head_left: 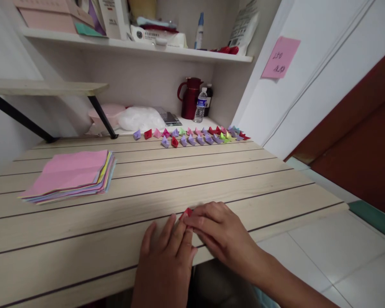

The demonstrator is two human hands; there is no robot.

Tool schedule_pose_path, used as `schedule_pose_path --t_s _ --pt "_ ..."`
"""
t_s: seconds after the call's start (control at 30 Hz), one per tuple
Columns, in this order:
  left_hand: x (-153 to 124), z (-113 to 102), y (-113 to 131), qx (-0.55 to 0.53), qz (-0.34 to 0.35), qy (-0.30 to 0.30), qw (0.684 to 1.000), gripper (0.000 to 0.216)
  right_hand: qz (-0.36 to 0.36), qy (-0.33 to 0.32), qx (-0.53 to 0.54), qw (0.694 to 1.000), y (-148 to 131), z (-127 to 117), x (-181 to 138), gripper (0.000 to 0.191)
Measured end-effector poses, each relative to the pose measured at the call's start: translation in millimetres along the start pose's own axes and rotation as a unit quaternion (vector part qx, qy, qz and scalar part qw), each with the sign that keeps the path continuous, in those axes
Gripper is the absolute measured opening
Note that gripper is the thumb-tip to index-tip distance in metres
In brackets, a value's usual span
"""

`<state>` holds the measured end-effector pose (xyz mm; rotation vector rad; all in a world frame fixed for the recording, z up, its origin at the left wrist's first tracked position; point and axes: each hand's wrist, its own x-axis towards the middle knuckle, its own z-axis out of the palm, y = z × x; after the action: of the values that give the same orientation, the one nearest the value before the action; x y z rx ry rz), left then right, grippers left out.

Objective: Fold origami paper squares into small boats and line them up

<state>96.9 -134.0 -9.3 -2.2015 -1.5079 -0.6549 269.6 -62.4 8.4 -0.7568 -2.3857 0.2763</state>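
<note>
A small piece of folded red paper (188, 212) lies on the tabletop near its front edge, mostly covered by my fingers. My left hand (167, 256) rests palm down with its fingers stretched out and apart, the fingertips touching the near side of the paper. From the right, my right hand (221, 233) has its fingers bent and pressed together on the paper. The exact folds are hidden under the fingertips. Rows of little folded paper boats (191, 140) in several colours stand along the back of the table.
A stack of coloured paper squares (73, 171), pink on top, lies at the left of the slatted wooden table (141, 188). Behind stand a red jug (191, 100), a water bottle (200, 107) and a white plastic bag (141, 119). A raised shelf (48, 87) on black legs is at left.
</note>
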Motion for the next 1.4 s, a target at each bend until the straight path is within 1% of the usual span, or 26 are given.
schedule_pose_path --t_s 0.07,0.17,0.23,0.33,0.4,0.43,0.5,0.57,0.63,0.67,0.73,0.83,0.9,0.97,1.0,1.1,1.17,1.23,1.33,1.37,1.4 --pt "0.9 -0.8 0.2 0.004 -0.006 -0.005 1.0 0.036 -0.007 0.019 -0.012 1.0 1.7 2.5 -0.9 0.026" --pt "0.2 -0.7 -1.3 -0.01 -0.009 0.018 1.0 0.035 0.012 0.047 -0.01 0.999 4.4 5.7 -1.1 0.023" --pt "-1.9 -1.1 -4.4 -0.037 0.006 0.046 0.998 0.031 0.022 0.041 -0.004 0.999 5.4 6.0 -0.5 0.024" --pt "-6.5 -4.2 -10.8 -0.107 0.03 0.081 0.991 0.021 0.028 0.026 -0.004 0.999 6.4 4.1 1.0 0.026" --pt "-8.8 -6.7 -14.6 -0.128 0.019 0.096 0.987 0.021 0.027 0.02 -0.002 0.999 7.2 2.2 2.0 0.026" --pt "-9.5 -7.4 -16.1 -0.121 0.01 0.098 0.988 0.025 0.024 0.017 0.0 1.0 7.6 1.4 2.6 0.026" --pt "-9.9 -7.0 -18.3 -0.079 0.001 0.081 0.994 0.038 0.023 0.008 0.005 1.0 8.3 -0.3 3.6 0.026" --pt "-9.6 -4.2 -19.4 -0.037 0.006 0.027 0.999 0.053 0.025 0.003 0.007 1.0 8.5 -1.9 4.2 0.026" --pt "-9.2 -0.6 -19.7 -0.016 0.006 -0.027 0.999 0.062 0.026 0.001 0.01 1.0 8.4 -3.2 3.5 0.025" --pt "-8.9 0.7 -19.6 -0.013 0.007 -0.048 0.999 0.065 0.026 0.0 0.012 1.0 8.1 -3.6 2.3 0.025" --pt "-8.3 1.5 -18.2 -0.01 0.005 -0.071 0.997 0.067 0.025 -0.003 0.019 1.0 7.2 -3.6 -1.9 0.026" --pt "-6.7 -1.7 -10.8 0.02 0.015 -0.089 0.996 0.067 0.02 -0.012 0.007 1.0 4.8 -1.3 -11.3 0.036" --pt "-6.1 -3.9 -2.2 0.057 0.029 -0.092 0.994 0.062 0.02 -0.014 -0.017 1.0 2.3 0.1 -16.4 0.043" --pt "-6.5 -3.7 6.6 0.09 0.04 -0.082 0.992 0.057 0.026 -0.017 -0.025 0.999 -1.2 -1.1 -18.0 0.045" --pt "-7.3 -2.6 9.9 0.099 0.034 -0.073 0.992 0.056 0.035 -0.021 -0.022 0.999 -3.4 -3.1 -17.4 0.044" --pt "-11.9 3.6 10.7 0.078 -0.02 -0.054 0.995 0.059 0.063 -0.053 -0.014 0.997 -10.4 -13.3 -13.6 0.041" --pt "-16.8 7.5 4.1 0.037 -0.034 -0.03 0.998 0.063 0.058 -0.078 -0.017 0.995 -13.6 -19.5 -13.4 0.047" --pt "-23.2 9.3 -4.5 -0.016 -0.016 0.004 1.0 0.062 0.032 -0.09 -0.022 0.995 -14.4 -20.8 -17.1 0.055" --pt "-35.2 8.0 -12.0 -0.118 0.003 0.05 0.992 0.055 -0.013 -0.06 -0.046 0.997 -13.2 -10.8 -27.9 0.062" --pt "-39.4 6.9 -12.1 -0.153 -0.002 0.06 0.986 0.053 -0.022 -0.042 -0.059 0.997 -13.3 -5.2 -31.8 0.059" --pt "-43.4 5.7 -11.2 -0.183 -0.011 0.068 0.981 0.052 -0.023 -0.026 -0.072 0.997 -14.1 0.7 -35.4 0.053"
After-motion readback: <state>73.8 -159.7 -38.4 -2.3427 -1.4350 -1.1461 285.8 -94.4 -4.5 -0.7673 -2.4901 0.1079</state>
